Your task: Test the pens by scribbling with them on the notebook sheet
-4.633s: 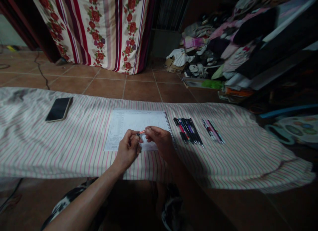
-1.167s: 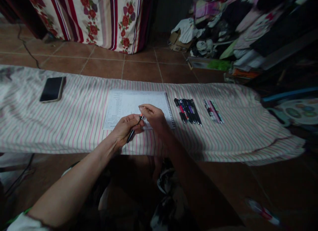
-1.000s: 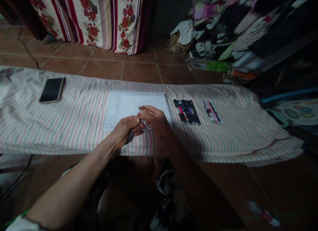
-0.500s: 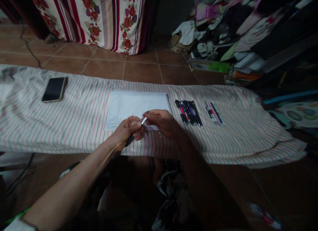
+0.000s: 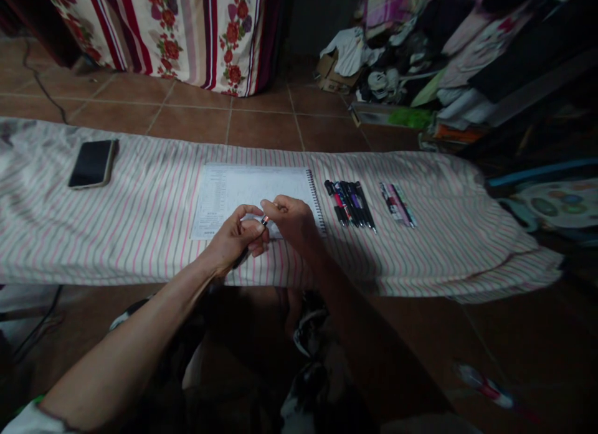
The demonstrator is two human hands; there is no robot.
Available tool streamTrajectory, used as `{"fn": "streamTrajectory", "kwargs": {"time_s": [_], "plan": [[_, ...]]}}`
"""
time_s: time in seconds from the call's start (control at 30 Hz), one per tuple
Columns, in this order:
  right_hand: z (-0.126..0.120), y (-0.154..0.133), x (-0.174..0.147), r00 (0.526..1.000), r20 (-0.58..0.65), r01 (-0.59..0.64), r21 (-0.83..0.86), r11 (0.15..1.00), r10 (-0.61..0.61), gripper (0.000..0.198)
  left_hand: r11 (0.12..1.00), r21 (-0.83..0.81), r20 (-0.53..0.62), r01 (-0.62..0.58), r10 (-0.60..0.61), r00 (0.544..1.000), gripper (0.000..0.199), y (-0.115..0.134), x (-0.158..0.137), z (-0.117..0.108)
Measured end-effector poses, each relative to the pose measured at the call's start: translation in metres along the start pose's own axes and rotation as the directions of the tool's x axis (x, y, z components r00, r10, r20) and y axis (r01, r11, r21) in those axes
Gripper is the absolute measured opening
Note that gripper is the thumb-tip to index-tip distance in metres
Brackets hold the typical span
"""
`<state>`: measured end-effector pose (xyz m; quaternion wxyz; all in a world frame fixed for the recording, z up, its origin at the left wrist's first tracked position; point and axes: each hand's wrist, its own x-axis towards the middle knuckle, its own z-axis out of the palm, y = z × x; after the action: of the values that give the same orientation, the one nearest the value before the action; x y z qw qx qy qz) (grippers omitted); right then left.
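Note:
Above the near edge of an open spiral notebook [image 5: 261,177], my left hand [image 5: 239,233] is closed around a dark-barrelled pen [image 5: 265,220]. The pen slants, its dark lower end under my left palm and a short shiny section showing between the two hands. My right hand [image 5: 295,217] pinches the upper end of the pen, and its fingers cover that tip. To the right of the notebook lies a row of several dark pens [image 5: 352,205]. Farther right is a smaller group of light and pink pens [image 5: 398,205].
A striped cloth [image 5: 154,203] covers the long low surface. A dark-screened phone [image 5: 93,164] rests on its left part. Beyond are a tiled floor [image 5: 196,113], a floral curtain [image 5: 187,35] and a heap of clothes [image 5: 420,42]. A bottle [image 5: 483,384] lies on the floor at lower right.
My right hand has turned and closed farther over the pen's upper end, covering more of its silver part. The whole view has shifted slightly.

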<state>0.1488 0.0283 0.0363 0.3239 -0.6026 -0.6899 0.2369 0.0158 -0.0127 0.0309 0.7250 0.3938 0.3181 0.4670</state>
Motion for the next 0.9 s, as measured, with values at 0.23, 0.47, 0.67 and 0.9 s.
{"fn": "streamTrajectory", "kwargs": {"time_s": [0.23,0.47,0.67,0.9], "plan": [[0.010,0.010,0.000,0.998,-0.019,0.047,-0.260,0.965,-0.054,0.032,0.998,-0.031,-0.071,0.053,-0.055,0.996,0.022,-0.006,0.004,0.000],[0.005,0.005,-0.003,0.996,0.070,0.061,0.019,0.998,-0.062,0.024,0.977,-0.173,-0.084,0.124,-0.140,0.987,0.018,-0.007,0.008,-0.001],[-0.005,0.010,-0.002,0.978,0.205,-0.084,0.524,0.848,-0.030,0.035,0.969,-0.210,-0.090,0.132,-0.154,0.984,0.017,0.001,0.008,-0.005],[-0.010,0.020,0.001,0.960,0.275,-0.219,0.650,0.727,0.044,0.026,0.990,-0.069,-0.053,0.122,-0.126,0.991,0.028,0.000,0.005,-0.001]]}}
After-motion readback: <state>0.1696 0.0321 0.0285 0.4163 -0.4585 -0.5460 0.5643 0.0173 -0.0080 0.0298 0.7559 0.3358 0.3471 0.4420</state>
